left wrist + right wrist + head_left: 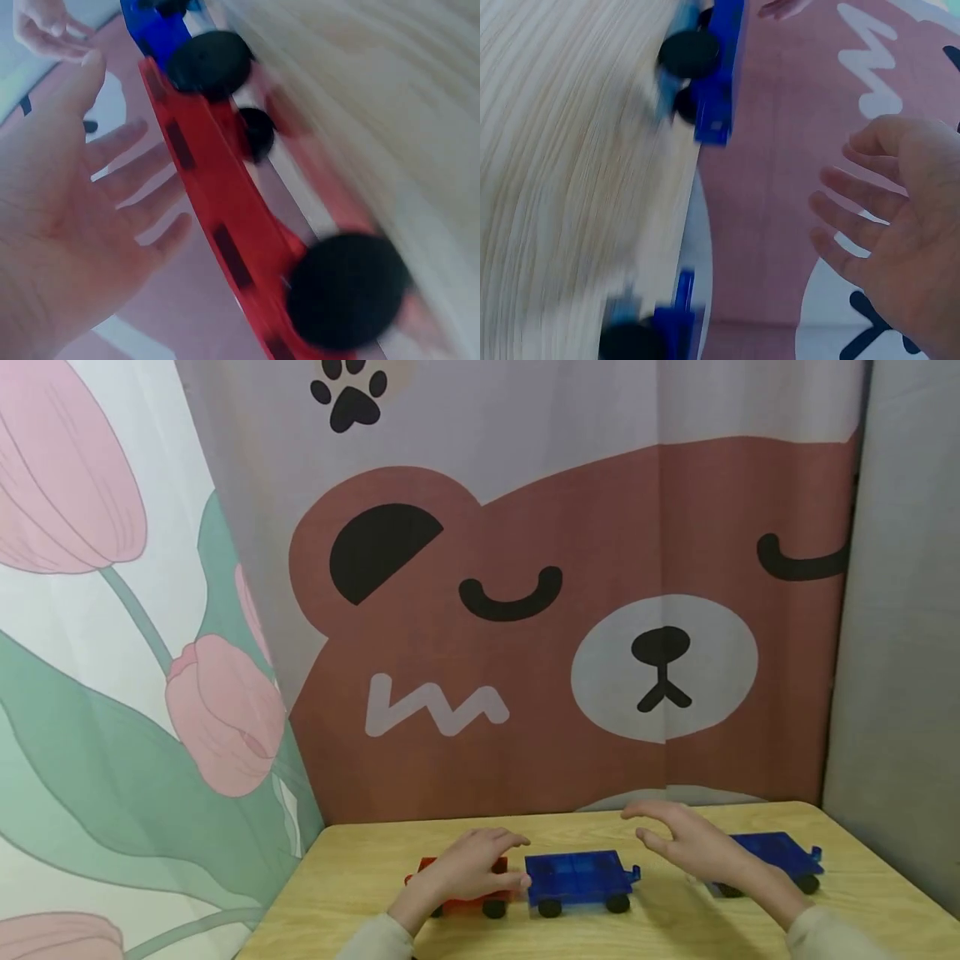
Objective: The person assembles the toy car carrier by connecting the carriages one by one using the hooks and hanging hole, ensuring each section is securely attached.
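Note:
A red toy wagon (pixel 467 907) with black wheels stands on the left of the table, partly covered by my left hand (pixel 472 867). In the left wrist view that hand's fingers are spread loosely beside the red wagon's flat top, holding nothing. Just right of it, a blue toy wagon (pixel 576 878) with a hook at its right end sits with its left end close to the red one. My right hand (pixel 690 839) hovers between this and a second blue wagon (pixel 778 853), fingers relaxed and nothing in them. Its forearm hides part of that second wagon.
Everything stands on a light wood-patterned table (pixel 360 852) with rounded back corners. A curtain with a bear print (pixel 540 710) hangs right behind it. Tulip-print cloth (pixel 112 735) lines the left side, and a plain grey cloth (pixel 900 652) the right.

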Action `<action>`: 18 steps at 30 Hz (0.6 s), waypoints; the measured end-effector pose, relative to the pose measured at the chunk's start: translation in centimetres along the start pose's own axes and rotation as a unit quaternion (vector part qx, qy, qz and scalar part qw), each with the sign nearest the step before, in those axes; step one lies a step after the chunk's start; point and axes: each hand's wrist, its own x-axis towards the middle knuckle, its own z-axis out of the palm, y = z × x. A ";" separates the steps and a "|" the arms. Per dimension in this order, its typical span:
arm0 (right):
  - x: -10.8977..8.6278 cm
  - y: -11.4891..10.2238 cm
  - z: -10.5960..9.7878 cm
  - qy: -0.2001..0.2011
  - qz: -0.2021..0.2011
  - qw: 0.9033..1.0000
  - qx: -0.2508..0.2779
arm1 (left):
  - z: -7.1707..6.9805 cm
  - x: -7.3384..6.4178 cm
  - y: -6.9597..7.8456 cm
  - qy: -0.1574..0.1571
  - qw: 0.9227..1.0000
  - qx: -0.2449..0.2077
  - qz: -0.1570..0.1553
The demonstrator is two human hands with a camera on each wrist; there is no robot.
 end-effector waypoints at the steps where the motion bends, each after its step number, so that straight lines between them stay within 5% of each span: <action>1: -0.2 0.2 -0.4 0.008 -0.001 1.000 -0.009 | 0.0 0.5 0.4 0.002 1.000 0.001 0.004; 11: -3.0 3.0 -3.2 0.009 0.022 0.997 -0.080 | 1.2 4.3 4.5 -0.027 0.999 0.024 0.028; 18: -5.5 6.0 -4.2 -0.002 0.016 0.995 -0.100 | 2.1 5.4 6.4 -0.042 0.998 0.022 0.029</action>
